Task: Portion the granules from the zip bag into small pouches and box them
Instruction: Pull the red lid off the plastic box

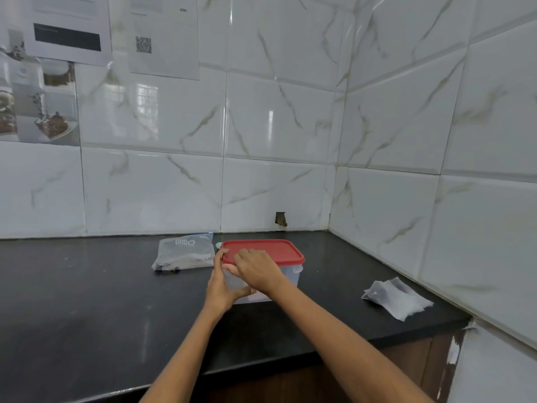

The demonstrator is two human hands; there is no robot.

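Observation:
A clear plastic box (287, 279) with a red lid (276, 251) stands on the black counter (87, 301) near the back wall. My left hand (223, 283) grips the box's near left corner, thumb up at the lid's edge. My right hand (255, 270) lies over the lid's left end, its fingers curled onto the rim. The zip bag (184, 253), clear with white lettering and dark granules at its bottom, lies flat just left of the box. A small pile of white pouches (395, 298) rests on the counter at the right.
Tiled walls meet in a corner behind and to the right of the box. The counter's front edge runs below my forearms, and its right end stops at the tiled wall. A small pale object (218, 245) peeks out behind the box's left end.

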